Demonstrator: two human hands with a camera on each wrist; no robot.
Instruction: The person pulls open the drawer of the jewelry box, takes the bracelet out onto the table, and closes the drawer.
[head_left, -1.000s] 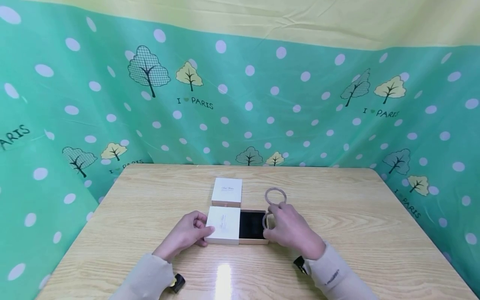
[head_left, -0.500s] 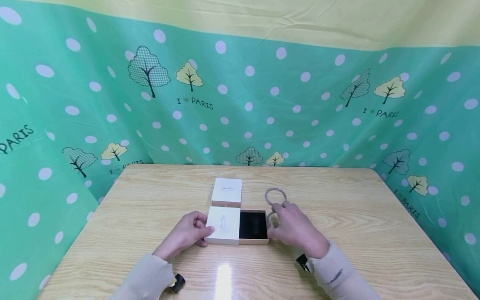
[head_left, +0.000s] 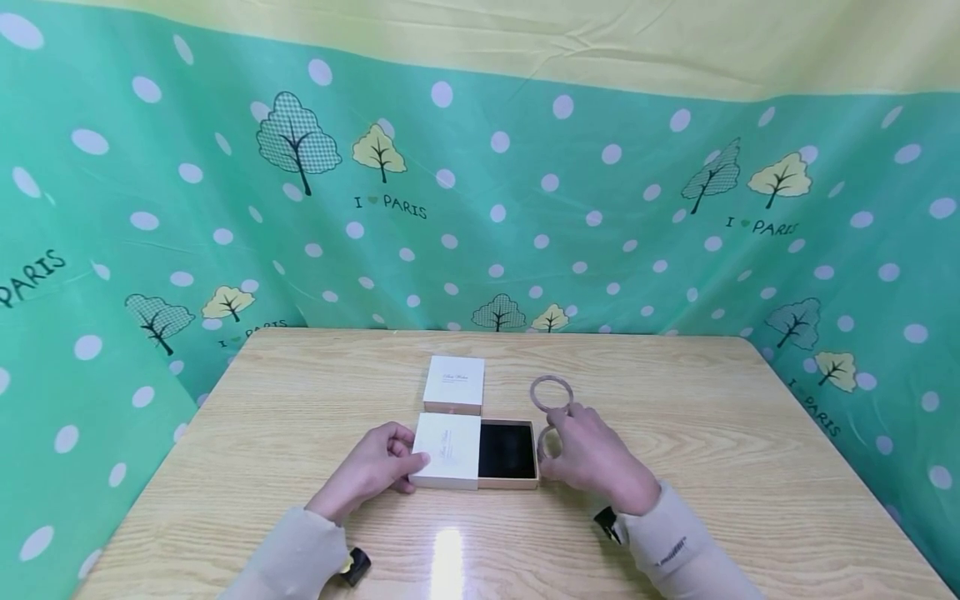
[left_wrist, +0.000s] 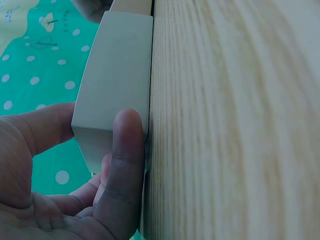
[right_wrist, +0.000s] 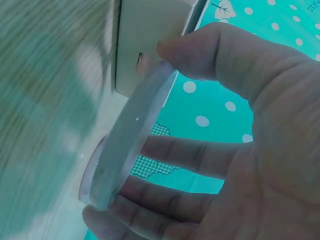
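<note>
My left hand holds the left end of a white box sleeve, thumb on top. In the left wrist view, fingers wrap the sleeve's end. From its right side projects a tan drawer lined in black, with no item seen inside. Just right of the drawer, my right hand pinches a pale bangle between thumb and fingers, tilted in the right wrist view. A second bangle lies flat on the table behind that hand.
Behind the opened box sits another white box, closed, with small print on top. The wooden table carries everything. A green dotted curtain hangs along its back and sides.
My right hand and the bangle it holds have shifted slightly right, from over the drawer's right edge to just beside it. The left hand and box have stayed put.
</note>
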